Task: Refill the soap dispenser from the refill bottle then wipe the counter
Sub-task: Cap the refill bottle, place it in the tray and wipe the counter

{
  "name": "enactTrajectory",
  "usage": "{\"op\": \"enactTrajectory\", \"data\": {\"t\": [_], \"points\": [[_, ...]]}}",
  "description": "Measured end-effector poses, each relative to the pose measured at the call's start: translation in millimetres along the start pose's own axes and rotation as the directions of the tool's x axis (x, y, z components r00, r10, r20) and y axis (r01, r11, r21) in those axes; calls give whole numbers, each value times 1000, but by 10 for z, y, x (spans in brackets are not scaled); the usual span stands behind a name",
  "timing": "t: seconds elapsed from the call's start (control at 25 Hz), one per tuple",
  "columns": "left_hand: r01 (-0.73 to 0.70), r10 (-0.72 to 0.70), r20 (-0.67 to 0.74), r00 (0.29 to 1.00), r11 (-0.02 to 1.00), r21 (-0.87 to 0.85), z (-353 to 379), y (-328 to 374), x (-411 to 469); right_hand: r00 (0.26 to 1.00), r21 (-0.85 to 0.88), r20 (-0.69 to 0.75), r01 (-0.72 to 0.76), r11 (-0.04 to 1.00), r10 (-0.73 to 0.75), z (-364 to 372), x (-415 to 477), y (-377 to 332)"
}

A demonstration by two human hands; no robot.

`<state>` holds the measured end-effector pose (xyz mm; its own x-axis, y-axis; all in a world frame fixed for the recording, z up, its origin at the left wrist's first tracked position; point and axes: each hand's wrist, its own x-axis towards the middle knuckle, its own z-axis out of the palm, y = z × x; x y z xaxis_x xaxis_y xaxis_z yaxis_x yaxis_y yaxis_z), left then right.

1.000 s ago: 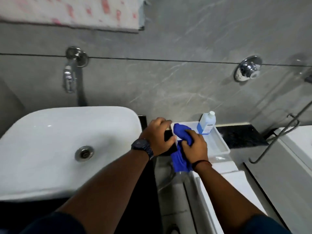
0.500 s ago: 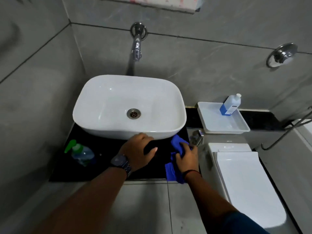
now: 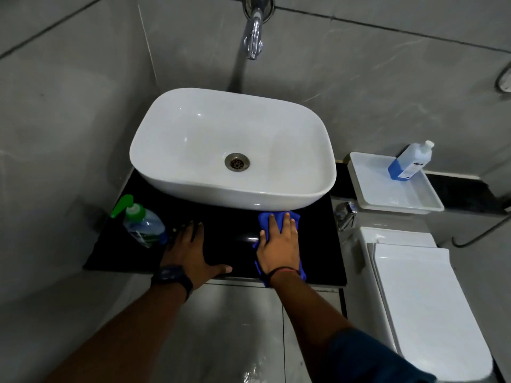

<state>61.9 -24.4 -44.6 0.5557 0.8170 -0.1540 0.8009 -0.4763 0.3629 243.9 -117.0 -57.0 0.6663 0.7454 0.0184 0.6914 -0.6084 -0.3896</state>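
Note:
My right hand (image 3: 279, 243) lies flat on a blue cloth (image 3: 293, 219), pressing it onto the black counter (image 3: 229, 233) in front of the white basin (image 3: 232, 150). My left hand (image 3: 193, 250) rests flat on the counter with fingers spread, holding nothing. The soap dispenser (image 3: 142, 223), clear with a green pump, stands at the counter's left end, just left of my left hand. The refill bottle (image 3: 410, 161), part full of blue liquid with a white cap, leans in a white tray (image 3: 398, 200) at the right.
A chrome tap (image 3: 253, 37) juts from the grey wall above the basin. A white toilet with its lid down (image 3: 423, 299) stands at the right, beside a small chrome valve (image 3: 345, 214). Grey tiled walls close in at left and behind.
The view swung left from the tray to the basin. Both hands left the tray and came down onto the black counter; my right hand spread the blue cloth flat, my left hand opened.

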Motion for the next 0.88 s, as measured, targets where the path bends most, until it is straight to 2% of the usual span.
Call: {"op": "enactTrajectory", "data": {"t": [0.32,0.6,0.68,0.8,0.88], "points": [[-28,26,-50,998,999,-34,73,-73,34,1000,27,-16,25,999,-24,53,-15,-99],[-35,28,-84,996,997,-72,13,-2,4,954,196,113,253,947,-278,200,-95,-585],[-20,14,-77,997,997,-79,-1,10,0,917,221,162,327,919,-365,180,-43,-623],[18,-26,-75,997,994,-108,2,31,-20,796,265,275,476,839,-539,93,32,-582],[27,-37,-90,995,994,-110,9,45,-43,759,277,291,516,810,-583,46,31,-532]]}}
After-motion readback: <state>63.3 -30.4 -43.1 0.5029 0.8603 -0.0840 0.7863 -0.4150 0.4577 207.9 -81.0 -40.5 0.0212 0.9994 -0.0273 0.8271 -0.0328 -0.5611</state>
